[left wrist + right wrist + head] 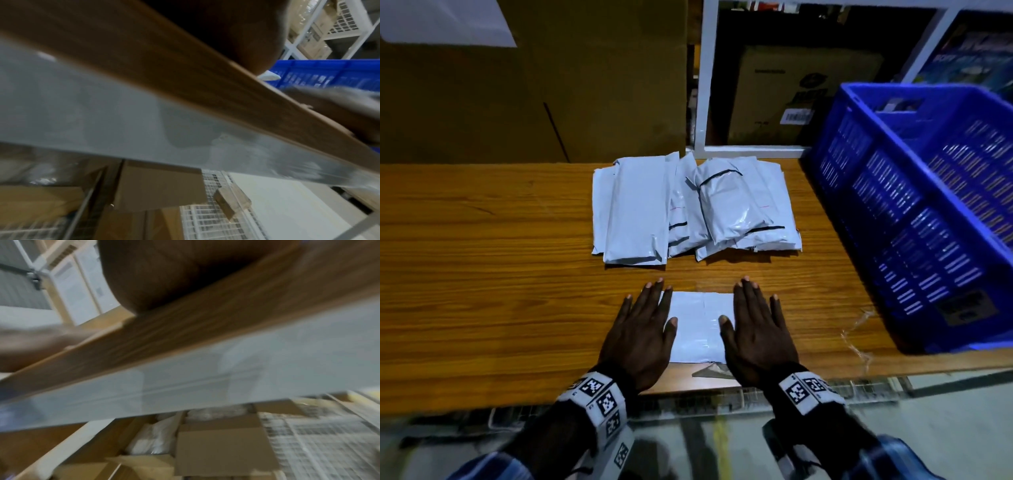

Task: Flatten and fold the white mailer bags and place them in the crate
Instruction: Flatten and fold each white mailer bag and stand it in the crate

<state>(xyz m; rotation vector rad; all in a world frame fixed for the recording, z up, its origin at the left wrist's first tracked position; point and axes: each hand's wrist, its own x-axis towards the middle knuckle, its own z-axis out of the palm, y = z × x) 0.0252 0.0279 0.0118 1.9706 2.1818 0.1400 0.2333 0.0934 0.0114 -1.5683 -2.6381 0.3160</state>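
A folded white mailer bag [698, 325] lies flat near the front edge of the wooden table [482, 274]. My left hand [643, 329] presses its left side with straight, spread fingers. My right hand [755, 325] presses its right side the same way. Behind them sits a pile of several white mailer bags [695, 209] with black strips. The blue crate [928, 212] stands at the right of the table, tilted in view. Both wrist views are blurred; the left wrist view shows the table edge [185, 81] and the blue crate [329, 73].
A large cardboard box [534, 78] stands behind the table on the left. A white shelf frame [702, 78] with boxes stands behind the pile. Clear tape scraps [856, 339] lie by the crate. Below the table are cardboard boxes [222, 447] and wire racks [216, 222].
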